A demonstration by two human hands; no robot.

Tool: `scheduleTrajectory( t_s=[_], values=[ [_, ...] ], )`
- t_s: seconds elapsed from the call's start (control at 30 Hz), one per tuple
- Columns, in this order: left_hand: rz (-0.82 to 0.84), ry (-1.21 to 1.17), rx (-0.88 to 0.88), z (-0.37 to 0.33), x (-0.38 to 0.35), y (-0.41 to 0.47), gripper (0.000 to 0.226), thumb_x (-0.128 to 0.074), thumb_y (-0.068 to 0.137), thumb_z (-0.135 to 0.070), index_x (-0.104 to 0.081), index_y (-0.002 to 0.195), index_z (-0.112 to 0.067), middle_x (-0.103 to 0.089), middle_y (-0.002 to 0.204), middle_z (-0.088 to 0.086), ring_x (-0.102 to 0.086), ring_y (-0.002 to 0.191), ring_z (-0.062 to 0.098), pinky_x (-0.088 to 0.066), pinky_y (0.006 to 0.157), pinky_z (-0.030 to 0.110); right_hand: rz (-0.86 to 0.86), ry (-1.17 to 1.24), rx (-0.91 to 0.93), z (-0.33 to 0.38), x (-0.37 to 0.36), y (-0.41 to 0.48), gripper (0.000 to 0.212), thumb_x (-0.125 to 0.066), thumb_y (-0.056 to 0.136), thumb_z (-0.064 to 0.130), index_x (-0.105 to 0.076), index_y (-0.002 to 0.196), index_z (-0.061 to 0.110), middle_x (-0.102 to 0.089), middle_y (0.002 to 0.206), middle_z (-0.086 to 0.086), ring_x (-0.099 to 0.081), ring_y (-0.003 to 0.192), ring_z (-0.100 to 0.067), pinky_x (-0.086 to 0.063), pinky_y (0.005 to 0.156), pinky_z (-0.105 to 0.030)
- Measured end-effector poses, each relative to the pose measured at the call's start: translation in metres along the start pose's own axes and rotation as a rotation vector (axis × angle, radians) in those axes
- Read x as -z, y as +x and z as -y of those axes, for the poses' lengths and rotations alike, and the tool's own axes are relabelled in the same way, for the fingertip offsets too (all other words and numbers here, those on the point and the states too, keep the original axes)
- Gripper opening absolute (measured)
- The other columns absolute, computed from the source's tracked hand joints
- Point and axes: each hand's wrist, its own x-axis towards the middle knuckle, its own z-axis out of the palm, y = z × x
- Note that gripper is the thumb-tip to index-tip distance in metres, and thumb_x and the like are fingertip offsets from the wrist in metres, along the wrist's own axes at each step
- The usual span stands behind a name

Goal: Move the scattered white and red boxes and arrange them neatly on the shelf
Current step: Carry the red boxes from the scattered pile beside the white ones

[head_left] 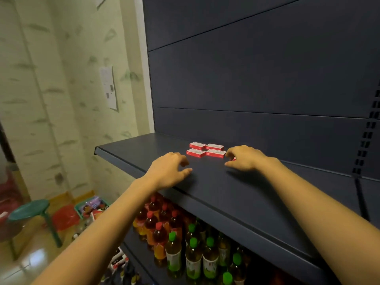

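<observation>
I log four red-and-white boxes (206,150) in a two-by-two block on the dark shelf (236,194). My right hand (244,158) curls round a fifth box (233,158), mostly hidden, just right of them. My left hand (168,169) is loosely curled, holding nothing.

Your four red and white boxes (215,153) sit in a tidy two-by-two block on the dark shelf (236,192), pretty much at your 12 o'clock. Your left hand (167,171) is at the block's 7 o'clock near the shelf edge, fingers loosely curled, holding nothing. Your right hand (245,158) is at its 3 o'clock, fingers curled over a fifth box (233,158), only a red sliver showing. Bottles (193,243) with red and green caps are down at 6, and a green stool (28,208) at 8.
</observation>
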Motion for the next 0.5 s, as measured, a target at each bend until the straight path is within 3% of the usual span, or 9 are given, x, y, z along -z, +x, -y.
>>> scheduleTrajectory(
  t_s=[0.23, 0.5],
  values=[
    [0.034, -0.023, -0.035, 0.059, -0.019, 0.051, 0.038, -0.048, 0.091, -0.042, -0.055, 0.119, -0.018, -0.057, 0.123, 0.001, -0.052, 0.112, 0.016, -0.045, 0.091, 0.031, -0.021, -0.047, -0.083, 0.004, -0.013, 0.064, 0.045, -0.055, 0.088, 0.039, -0.048, 0.127, 0.017, -0.053, 0.127, -0.005, -0.051, 0.113, -0.024, -0.047, 0.086, -0.039],
    [0.109, -0.096, -0.174, 0.108, -0.045, 0.123, 0.036, -0.051, 0.089, -0.04, -0.056, 0.117, -0.018, -0.058, 0.12, 0.002, -0.052, 0.108, 0.017, -0.047, 0.09, 0.036, 0.061, -0.088, -0.214, 0.002, -0.031, 0.115, 0.053, -0.054, 0.088, 0.045, -0.045, 0.131, 0.015, -0.049, 0.131, -0.008, -0.042, 0.12, -0.023, -0.044, 0.094, -0.042]
  ],
)
